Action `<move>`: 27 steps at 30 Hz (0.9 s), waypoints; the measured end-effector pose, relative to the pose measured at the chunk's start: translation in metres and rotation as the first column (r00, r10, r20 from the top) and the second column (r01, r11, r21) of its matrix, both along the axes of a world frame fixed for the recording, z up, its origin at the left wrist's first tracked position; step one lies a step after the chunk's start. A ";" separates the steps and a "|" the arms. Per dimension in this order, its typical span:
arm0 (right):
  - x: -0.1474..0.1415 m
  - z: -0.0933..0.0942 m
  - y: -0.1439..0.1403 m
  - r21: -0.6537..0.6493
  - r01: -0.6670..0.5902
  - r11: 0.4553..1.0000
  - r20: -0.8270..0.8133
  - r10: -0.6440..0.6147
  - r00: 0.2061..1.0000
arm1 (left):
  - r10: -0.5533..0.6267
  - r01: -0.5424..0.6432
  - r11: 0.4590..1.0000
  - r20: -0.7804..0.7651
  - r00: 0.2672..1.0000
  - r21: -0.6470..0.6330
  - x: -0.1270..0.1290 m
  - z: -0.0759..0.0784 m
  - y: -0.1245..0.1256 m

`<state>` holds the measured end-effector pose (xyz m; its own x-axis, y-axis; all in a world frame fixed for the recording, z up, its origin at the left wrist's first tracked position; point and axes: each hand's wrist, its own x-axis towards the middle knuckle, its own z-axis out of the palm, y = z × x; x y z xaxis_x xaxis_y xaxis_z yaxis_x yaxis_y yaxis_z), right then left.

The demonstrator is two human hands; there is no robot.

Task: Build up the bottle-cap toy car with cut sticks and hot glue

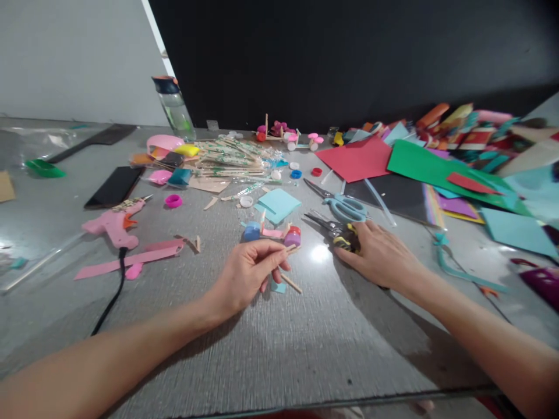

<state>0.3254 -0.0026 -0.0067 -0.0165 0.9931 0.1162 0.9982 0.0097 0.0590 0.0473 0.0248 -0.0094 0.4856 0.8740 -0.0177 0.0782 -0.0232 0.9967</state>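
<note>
Left hand, fingers curled, pinches a thin wooden stick near the table's middle. Right hand, fingers loosely spread, rests flat on yellow-handled cutters, just beside blue scissors.

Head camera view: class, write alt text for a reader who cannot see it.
Over a grey table strewn with craft supplies, the left hand pinches a thin wooden stick, while the right hand rests on yellow-handled pliers. Blue scissors, a pink glue gun and coloured paper sheets lie around them.
</note>
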 end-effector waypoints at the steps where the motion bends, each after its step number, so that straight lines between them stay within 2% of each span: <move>1: 0.001 0.001 0.000 0.008 -0.022 1.000 0.036 0.022 0.999 | 0.012 -0.013 1.000 0.007 1.000 0.004 0.000 0.000 0.001; 4: 0.000 0.011 -0.006 0.092 -0.101 0.991 0.103 0.091 0.991 | 0.055 -0.055 0.998 0.033 0.998 0.019 0.000 0.000 0.002; 7: -0.017 0.024 -0.017 0.169 -0.244 0.955 -0.061 0.257 0.965 | 0.072 -0.073 0.997 0.032 0.997 0.033 0.000 0.001 0.003; 9: -0.039 0.027 -0.026 0.073 -0.390 0.918 -0.240 0.395 0.887 | 0.064 -0.065 0.997 0.015 0.998 0.038 0.000 0.001 0.002; 10: -0.052 0.026 -0.029 0.008 -0.439 0.898 -0.279 0.424 0.862 | 0.054 -0.054 0.998 -0.003 0.999 0.040 -0.001 0.001 0.002; 12: -0.073 0.021 -0.032 -0.073 -0.471 0.879 -0.282 0.435 0.855 | 0.020 -0.016 0.998 -0.067 0.998 0.053 -0.002 0.001 0.002; 14: -0.085 0.015 -0.032 -0.093 -0.483 0.870 -0.239 0.452 0.860 | -0.010 0.022 0.996 -0.138 0.990 0.086 -0.004 0.000 0.002; 17: -0.080 0.012 -0.029 -0.050 -0.508 0.860 -0.215 0.488 0.846 | -0.026 0.052 0.989 -0.183 0.983 0.138 -0.007 0.001 0.003; 22: -0.050 0.028 -0.027 0.096 -0.449 0.888 -0.239 0.458 0.856 | -0.048 0.069 0.993 -0.201 0.978 0.096 -0.006 0.005 0.002; 25: -0.046 0.037 -0.028 0.141 -0.515 0.845 -0.215 0.534 0.818 | -0.088 0.090 0.996 -0.200 0.976 0.000 -0.002 0.006 -0.001; 27: -0.048 0.039 -0.027 0.148 -0.571 0.808 -0.144 0.589 0.795 | -0.113 0.102 0.993 -0.174 0.978 -0.067 0.001 0.007 -0.002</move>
<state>0.2772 -0.0294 0.0320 -0.5567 0.7881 0.2626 0.8005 0.5935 -0.0841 0.0484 0.0225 -0.0021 0.5613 0.8119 -0.1603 0.2537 0.0156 0.9672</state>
